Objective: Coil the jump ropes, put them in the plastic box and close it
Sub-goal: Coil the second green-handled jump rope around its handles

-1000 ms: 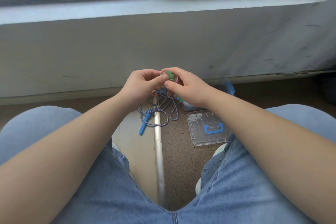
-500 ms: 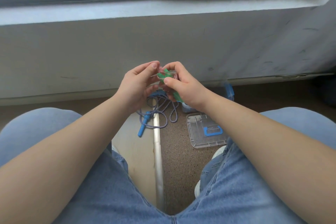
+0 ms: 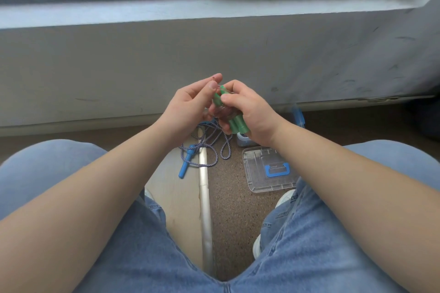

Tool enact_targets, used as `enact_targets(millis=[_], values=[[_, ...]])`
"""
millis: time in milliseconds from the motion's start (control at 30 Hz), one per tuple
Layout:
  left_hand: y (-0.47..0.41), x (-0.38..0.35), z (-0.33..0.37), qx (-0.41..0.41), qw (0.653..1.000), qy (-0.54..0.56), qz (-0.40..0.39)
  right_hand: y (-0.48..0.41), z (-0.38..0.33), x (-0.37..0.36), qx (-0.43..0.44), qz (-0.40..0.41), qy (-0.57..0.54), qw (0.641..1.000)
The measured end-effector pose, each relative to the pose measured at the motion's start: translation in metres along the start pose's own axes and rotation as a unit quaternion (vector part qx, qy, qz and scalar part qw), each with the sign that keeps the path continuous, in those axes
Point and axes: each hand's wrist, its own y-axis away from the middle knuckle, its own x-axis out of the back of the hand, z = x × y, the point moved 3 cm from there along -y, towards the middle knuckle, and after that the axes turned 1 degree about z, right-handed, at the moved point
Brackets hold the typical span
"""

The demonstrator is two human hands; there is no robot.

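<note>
Visibility isn't great in the middle of this one. The clear pinkish cord point(image 3: 223, 112) is just a blurry bunch between the two palms, and I can't count its loops. The clear plastic box point(image 3: 243, 139) is almost completely hidden behind the right wrist. Only a corner peeks out below it, plus a smeared blue latch point(image 3: 298, 116) further right. The flat clear plastic lid with a blue carry handle point(image 3: 256, 173) lies on the brown floor just nearer than that, with its right edge cut off by the forearm.

The right hand point(image 3: 247, 112) is curled tight round a pair of green plastic jump-rope handles point(image 3: 234, 123). They sit side by side and tilted, tips pointing up and left, butts sticking out below the fingers. The left hand point(image 3: 188, 107) faces it palm-in, index finger stretched out above the thumb, right by the handle tips. Whether it's actually pinching the cord or a handle, I honestly can't tell. Both forearms come in over knees in blue jeans point(image 3: 147, 257).

On the floor under the hands, a blue-and-white braided jump rope point(image 3: 207, 143) lies in loose loops across a silver metal floor strip point(image 3: 205, 197). One blue plastic handle point(image 3: 185, 165) sits left of the strip.
</note>
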Motion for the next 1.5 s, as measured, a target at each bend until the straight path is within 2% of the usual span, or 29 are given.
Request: enact_targets(millis=[133,333,433,500,600,667,933,1100,1200,1333,1400,1500], values=[[0.002,0.001,-0.001,0.037,0.998,0.053,0.013,-0.002,0.000,-0.003,0.023,0.009,0.051,0.998],[-0.003,0.007,-0.005,0.043,0.992,0.090,0.075,-0.002,-0.003,0.000,0.025,0.019,0.036,0.999],[-0.003,0.009,-0.005,0.018,0.996,0.024,0.083,-0.003,-0.003,0.002,0.016,0.030,0.034,0.999],[-0.002,0.008,-0.003,-0.025,0.995,-0.076,0.064,-0.004,-0.003,0.003,0.013,0.041,0.038,0.998],[-0.001,0.005,-0.001,-0.098,0.967,-0.229,0.050,-0.004,-0.001,0.004,-0.001,0.048,0.045,0.998],[-0.002,0.005,-0.001,-0.122,0.949,-0.289,0.035,-0.004,-0.001,0.005,-0.009,0.046,0.049,0.998],[0.001,0.012,0.008,-0.125,0.953,-0.274,0.016,-0.003,-0.001,0.009,-0.048,0.035,0.054,0.997],[0.003,0.010,0.007,-0.129,0.939,-0.318,-0.016,-0.002,0.000,0.011,-0.053,0.036,0.076,0.995],[0.007,0.008,0.005,-0.106,0.965,-0.238,0.010,-0.003,-0.001,0.013,-0.049,0.050,0.104,0.992],[0.009,0.006,0.002,-0.086,0.980,-0.168,0.055,-0.003,0.001,0.009,-0.035,0.047,0.151,0.987],[0.009,0.005,0.000,-0.041,0.995,-0.055,0.072,-0.005,0.002,0.008,-0.019,0.058,0.154,0.986],[0.006,0.003,0.000,0.036,0.992,0.091,0.085,-0.010,0.005,0.009,0.009,0.073,0.184,0.980]])
